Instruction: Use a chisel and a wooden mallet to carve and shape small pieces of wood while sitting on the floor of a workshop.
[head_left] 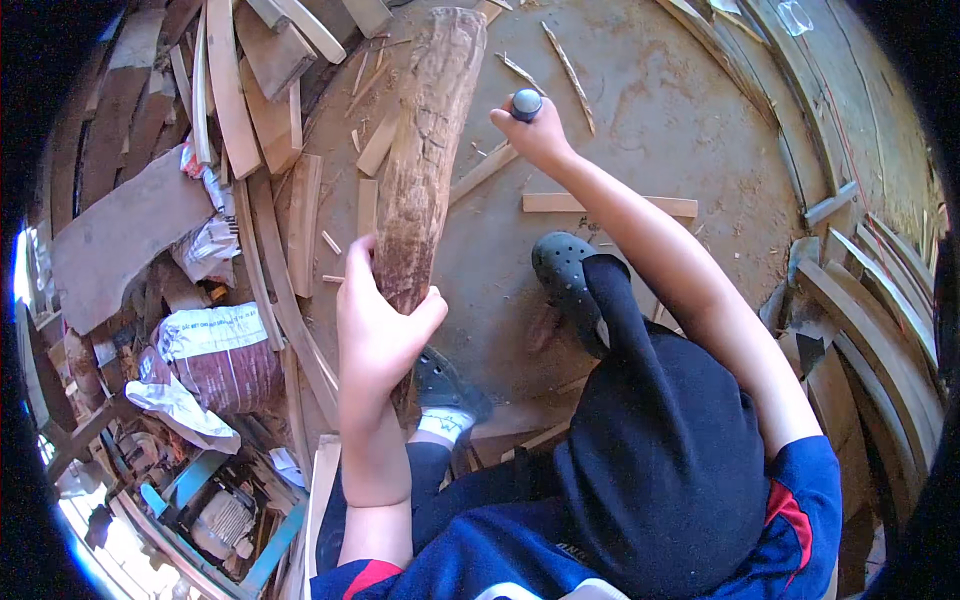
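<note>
A long, weathered piece of wood point(425, 150) with a cracked, rough brown surface stands out lengthwise in front of me. My left hand point(385, 320) grips it near its lower end, thumb on one side and fingers on the other. To the right of the wood, my right hand point(540, 135) is closed around a handle with a round blue-grey end point(526, 103). The rest of that tool is hidden under the fist, so its kind does not show. The right fist is apart from the wood.
Planks and offcuts point(265, 110) pile up on the left, beside a torn sack point(220, 355). A short wooden strip point(610, 205) lies on the dusty floor near my clog point(568, 275). Curved boards point(870, 350) line the right side.
</note>
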